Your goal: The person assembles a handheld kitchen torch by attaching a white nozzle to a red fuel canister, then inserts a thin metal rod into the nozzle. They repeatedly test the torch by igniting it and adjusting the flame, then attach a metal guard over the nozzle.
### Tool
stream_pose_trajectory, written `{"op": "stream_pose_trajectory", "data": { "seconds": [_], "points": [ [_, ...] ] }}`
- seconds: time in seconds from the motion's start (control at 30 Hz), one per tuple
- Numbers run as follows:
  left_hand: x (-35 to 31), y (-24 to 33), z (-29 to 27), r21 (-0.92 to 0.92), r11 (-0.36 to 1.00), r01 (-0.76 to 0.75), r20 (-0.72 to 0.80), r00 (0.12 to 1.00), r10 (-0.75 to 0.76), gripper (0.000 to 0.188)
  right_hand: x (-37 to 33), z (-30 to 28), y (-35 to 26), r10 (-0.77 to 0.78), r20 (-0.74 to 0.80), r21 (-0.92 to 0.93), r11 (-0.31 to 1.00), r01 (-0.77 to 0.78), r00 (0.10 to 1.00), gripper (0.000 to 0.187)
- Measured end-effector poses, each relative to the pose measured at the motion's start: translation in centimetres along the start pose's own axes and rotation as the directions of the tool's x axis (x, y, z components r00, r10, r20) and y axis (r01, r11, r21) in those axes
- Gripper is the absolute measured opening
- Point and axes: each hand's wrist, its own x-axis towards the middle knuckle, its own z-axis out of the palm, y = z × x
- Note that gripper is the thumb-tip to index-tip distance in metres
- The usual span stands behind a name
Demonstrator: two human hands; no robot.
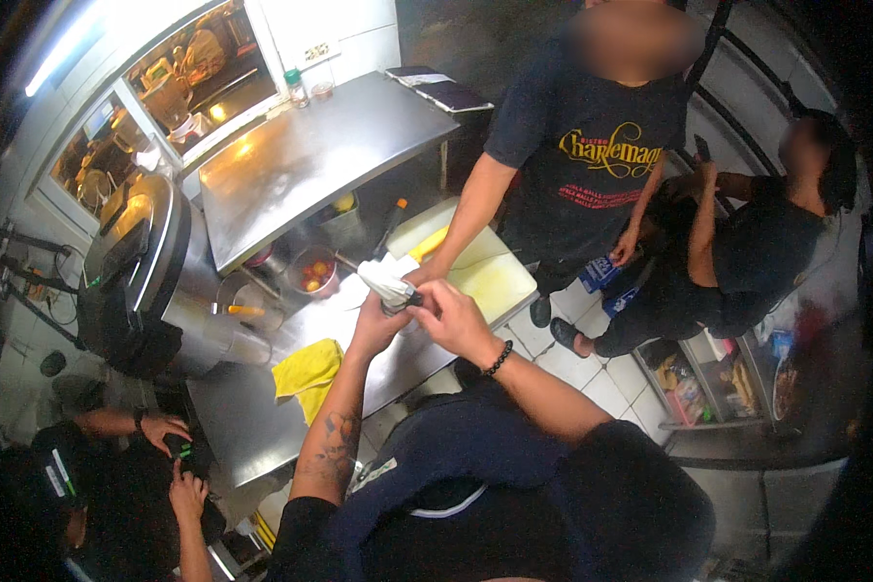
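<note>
Over the steel counter, my left hand (373, 328) is closed around a bunched white cloth (388, 279), which could also be paper. My right hand (453, 315) meets it from the right, thumb and fingers pinched at the cloth's lower edge. A small dark part shows there between my hands; its kind is hidden. A co-worker's hand (435, 272) reaches in just beyond and seems to touch the cloth. Behind that hand lies a white cutting board (495, 283) with a yellow-handled tool (429, 244) on it. A yellow cloth (307, 376) rests on the counter left of my forearm.
Left of my hands stand a tub of red and yellow pieces (315, 270), clear containers (247, 344) and a large dark-lidded machine (131, 262). A raised steel shelf (310, 160) overhangs the counter's back. One person (592, 155) stands opposite; others are at far right and lower left.
</note>
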Motion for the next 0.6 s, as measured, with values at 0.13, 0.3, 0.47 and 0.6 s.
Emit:
{"op": "stream_pose_trajectory", "data": {
  "seconds": [0.13,0.3,0.47,0.6],
  "points": [
    [0.0,0.5,0.4,0.027,0.999,0.037,-0.023,0.999,-0.037,0.043,0.5,0.6,3.1,0.104,0.269,0.147,0.978,-0.147,0.958,0.026],
    [-0.1,-1.8,-0.4,0.017,1.0,0.007,-0.009,1.0,-0.007,0.046,8.2,2.7,9.6,-0.056,0.385,0.045,0.998,0.042,0.921,0.03],
    [1.3,-1.0,2.2,0.048,0.999,0.009,0.034,0.999,-0.011,0.04,16.7,8.2,19.5,0.22,0.636,-0.513,0.836,0.193,0.74,0.027],
    [0.4,-1.4,0.2,0.071,0.997,0.036,-0.067,0.997,-0.031,0.037,15.2,4.8,10.6,0.224,0.361,-0.237,0.961,-0.144,0.905,0.034]
  ]
}}
